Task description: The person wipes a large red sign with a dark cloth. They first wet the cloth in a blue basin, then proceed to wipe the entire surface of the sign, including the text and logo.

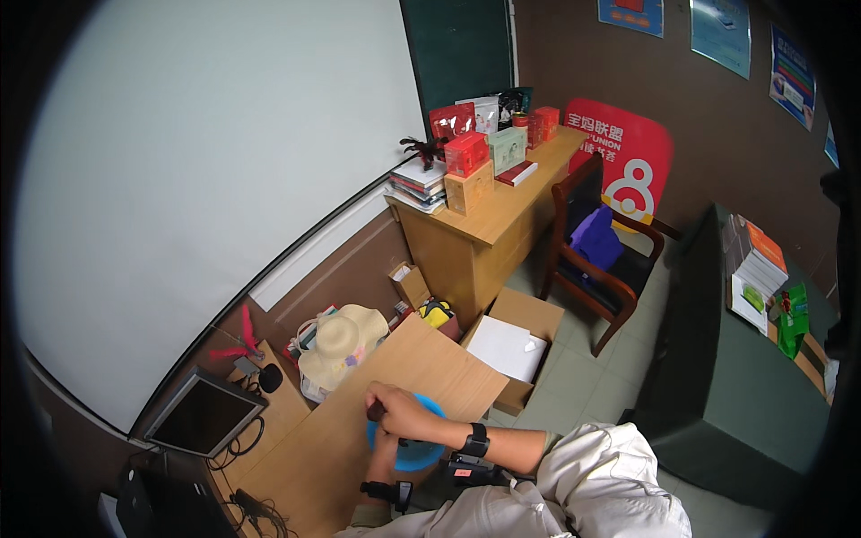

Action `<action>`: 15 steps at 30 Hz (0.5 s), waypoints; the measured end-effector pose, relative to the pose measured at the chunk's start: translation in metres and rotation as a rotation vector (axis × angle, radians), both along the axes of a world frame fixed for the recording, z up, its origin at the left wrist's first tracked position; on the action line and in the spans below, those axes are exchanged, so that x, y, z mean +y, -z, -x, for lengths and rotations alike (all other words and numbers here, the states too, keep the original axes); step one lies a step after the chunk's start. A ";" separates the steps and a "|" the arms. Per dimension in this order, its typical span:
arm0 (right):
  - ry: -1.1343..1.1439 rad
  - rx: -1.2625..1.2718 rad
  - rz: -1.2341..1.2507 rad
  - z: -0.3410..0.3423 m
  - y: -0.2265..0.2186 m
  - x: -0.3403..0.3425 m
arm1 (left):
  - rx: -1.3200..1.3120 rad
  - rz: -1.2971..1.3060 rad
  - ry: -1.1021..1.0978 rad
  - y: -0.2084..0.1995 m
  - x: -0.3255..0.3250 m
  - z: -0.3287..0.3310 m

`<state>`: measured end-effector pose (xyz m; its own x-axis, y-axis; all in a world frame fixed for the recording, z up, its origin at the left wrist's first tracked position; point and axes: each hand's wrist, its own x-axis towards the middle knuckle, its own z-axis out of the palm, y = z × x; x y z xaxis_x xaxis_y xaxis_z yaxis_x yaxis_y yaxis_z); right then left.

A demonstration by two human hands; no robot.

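Above a blue basin (pixel 421 460) on the wooden desk, my two hands are close together and overlap. My right hand (pixel 405 414) is closed, its fingers curled around the end of a small dark brown thing (pixel 375 411) that I cannot make out. Just beneath it is my left hand (pixel 386 441), its fingers mostly hidden behind the right one. Each wrist wears a black strap. What lies inside the basin is largely covered by my hands and arms.
Left on the desk (pixel 309 471) stand a monitor (pixel 208 412) and cables. Beyond it are a straw hat (pixel 341 345) and an open cardboard box (pixel 525 309). Further off stand a counter (pixel 448 260) with packages, an armchair (pixel 583 193) and a dark-covered table (pixel 708 359) with books.
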<state>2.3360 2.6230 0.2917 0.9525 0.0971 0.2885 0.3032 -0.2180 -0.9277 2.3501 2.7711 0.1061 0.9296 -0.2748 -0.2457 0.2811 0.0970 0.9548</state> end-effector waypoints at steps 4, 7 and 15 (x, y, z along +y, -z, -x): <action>0.169 0.076 -0.057 -0.003 0.050 -0.016 | 0.071 0.298 -0.070 -0.006 0.001 0.006; 0.227 0.426 -0.148 -0.004 0.094 -0.021 | 0.182 0.353 -0.119 -0.006 0.002 0.008; 0.136 0.937 -0.215 0.007 0.144 -0.023 | 0.088 0.331 -0.155 0.010 0.004 0.008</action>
<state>2.3291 2.5997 0.1474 0.8044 0.0027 -0.5940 -0.5941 0.0058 -0.8044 2.3422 2.7751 0.0961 0.9455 -0.2106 -0.2482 0.3188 0.4444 0.8372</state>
